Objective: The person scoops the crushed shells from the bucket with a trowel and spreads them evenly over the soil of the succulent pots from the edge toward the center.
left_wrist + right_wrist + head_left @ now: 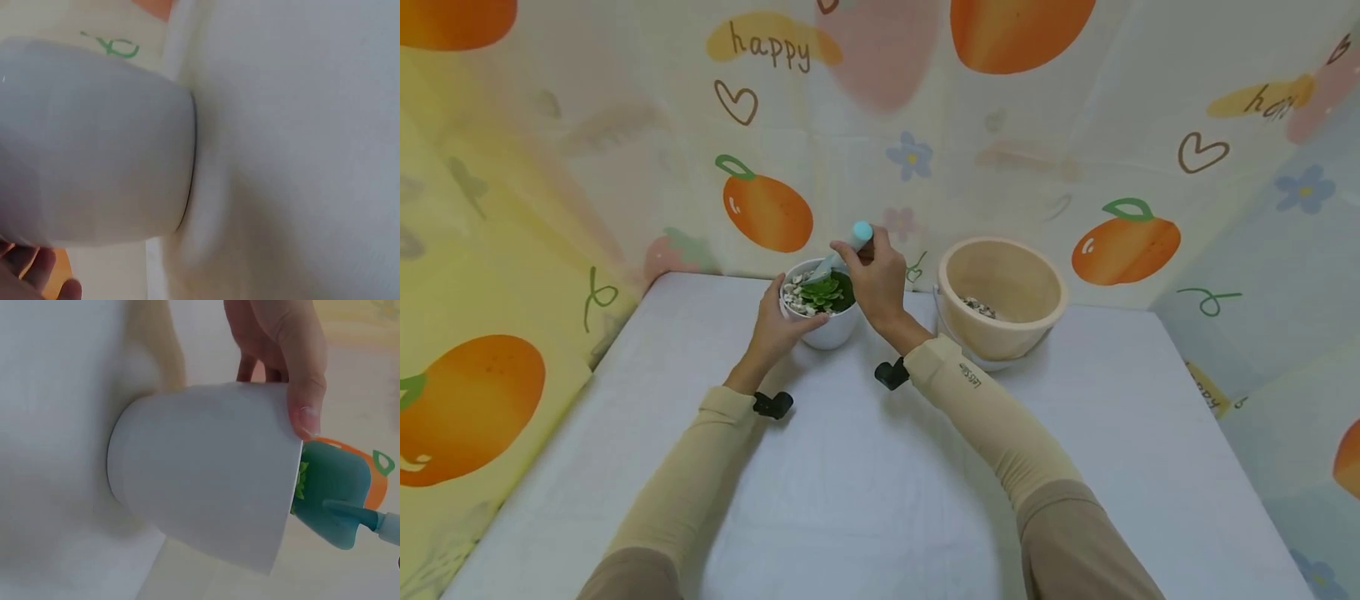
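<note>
A fruit-printed cloth [1000, 117] hung behind the white-covered table [850, 500], and from where I stood I could see two arms in pale sleeves [992, 433] stretched across toward its far side. The big beige bucket [1003, 332] stood on the right, just beyond the right forearm. To its left, near the back edge, was the small white pot [829, 335], set on the table between the two hands.

The left hand [780, 323] had hold of that pot from its left side. It was spread only as wide as the pot, the thumb [306, 409] pressed along the near rim while the fingers curled round the far side. The right hand [882, 279] was raised over the pot's right edge, closed down to a pinch, thumb and fingers on the handle of a blue trowel [337, 478]. The blade slanted down at the mouth of the pot, right beside the leaves; I couldn't tell whether its tip touched anything within.

Inside the pot sat a green succulent [822, 293]. A small black device [892, 373] was worn at each wrist. Smallest of all were the whitish pebbles [793, 293] around the plant, with more pebbles [978, 307] lying in the bucket.
</note>
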Demonstrator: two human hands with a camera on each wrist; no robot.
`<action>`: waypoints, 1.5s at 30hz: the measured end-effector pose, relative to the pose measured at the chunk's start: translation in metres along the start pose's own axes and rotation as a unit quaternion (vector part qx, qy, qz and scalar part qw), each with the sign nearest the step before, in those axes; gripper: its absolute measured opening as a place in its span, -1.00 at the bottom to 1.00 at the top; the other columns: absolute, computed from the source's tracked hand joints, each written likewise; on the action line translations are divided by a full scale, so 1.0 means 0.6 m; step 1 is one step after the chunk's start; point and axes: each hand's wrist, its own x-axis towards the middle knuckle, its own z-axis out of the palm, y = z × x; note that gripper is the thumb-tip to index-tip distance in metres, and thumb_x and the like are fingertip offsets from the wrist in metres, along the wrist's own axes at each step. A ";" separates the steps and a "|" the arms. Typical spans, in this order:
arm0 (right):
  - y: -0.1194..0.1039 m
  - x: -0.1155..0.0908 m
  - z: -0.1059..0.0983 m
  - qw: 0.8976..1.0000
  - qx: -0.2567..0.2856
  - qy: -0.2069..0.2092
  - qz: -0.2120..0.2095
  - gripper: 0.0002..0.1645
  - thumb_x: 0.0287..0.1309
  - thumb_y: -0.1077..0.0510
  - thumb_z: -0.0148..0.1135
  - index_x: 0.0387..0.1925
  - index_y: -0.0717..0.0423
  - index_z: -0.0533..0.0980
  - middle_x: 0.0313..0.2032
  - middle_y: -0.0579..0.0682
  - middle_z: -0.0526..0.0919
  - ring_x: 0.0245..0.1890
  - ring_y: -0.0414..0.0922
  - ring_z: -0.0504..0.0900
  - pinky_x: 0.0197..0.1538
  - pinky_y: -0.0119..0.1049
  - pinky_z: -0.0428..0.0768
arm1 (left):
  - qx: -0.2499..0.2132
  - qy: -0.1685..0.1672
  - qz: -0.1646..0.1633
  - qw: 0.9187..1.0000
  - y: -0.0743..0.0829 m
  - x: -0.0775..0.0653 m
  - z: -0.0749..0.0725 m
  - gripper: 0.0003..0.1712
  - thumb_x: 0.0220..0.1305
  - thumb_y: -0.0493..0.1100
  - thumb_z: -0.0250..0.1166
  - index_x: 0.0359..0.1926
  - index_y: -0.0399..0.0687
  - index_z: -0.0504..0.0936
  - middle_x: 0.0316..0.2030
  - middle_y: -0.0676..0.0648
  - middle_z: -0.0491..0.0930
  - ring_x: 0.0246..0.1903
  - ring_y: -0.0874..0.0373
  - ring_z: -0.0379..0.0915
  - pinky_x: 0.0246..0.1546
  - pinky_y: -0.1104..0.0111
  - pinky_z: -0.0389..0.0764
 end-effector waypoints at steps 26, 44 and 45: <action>-0.021 0.046 0.002 0.994 -0.033 -0.100 -0.008 -0.54 0.18 0.02 0.34 -0.08 0.30 0.49 -0.36 0.12 0.73 -0.33 -0.09 0.74 -0.17 -0.38 0.67 | 0.015 -0.020 -0.022 0.999 0.001 -0.002 -0.003 0.32 0.03 0.19 0.47 0.55 -0.02 -0.22 0.50 -0.24 -0.08 0.47 -0.16 -0.09 0.44 -0.16 0.01; -0.010 0.043 -0.004 0.999 0.009 -0.045 0.022 -0.56 0.18 0.05 0.35 -0.06 0.30 0.49 -0.33 0.15 0.72 -0.29 -0.06 0.74 -0.14 -0.37 0.66 | 0.021 -0.006 -0.015 1.000 -0.002 -0.002 0.001 0.31 0.01 0.18 0.48 0.55 -0.05 -0.17 0.49 -0.24 -0.04 0.47 -0.16 -0.10 0.44 -0.18 0.00; -0.008 0.042 -0.005 0.999 0.013 -0.044 0.027 -0.56 0.19 0.05 0.34 -0.07 0.29 0.49 -0.33 0.15 0.72 -0.29 -0.06 0.74 -0.14 -0.37 0.66 | 0.021 -0.005 -0.012 1.000 -0.003 -0.002 0.002 0.30 0.01 0.17 0.48 0.55 -0.05 -0.17 0.49 -0.24 -0.04 0.48 -0.16 -0.10 0.44 -0.18 0.00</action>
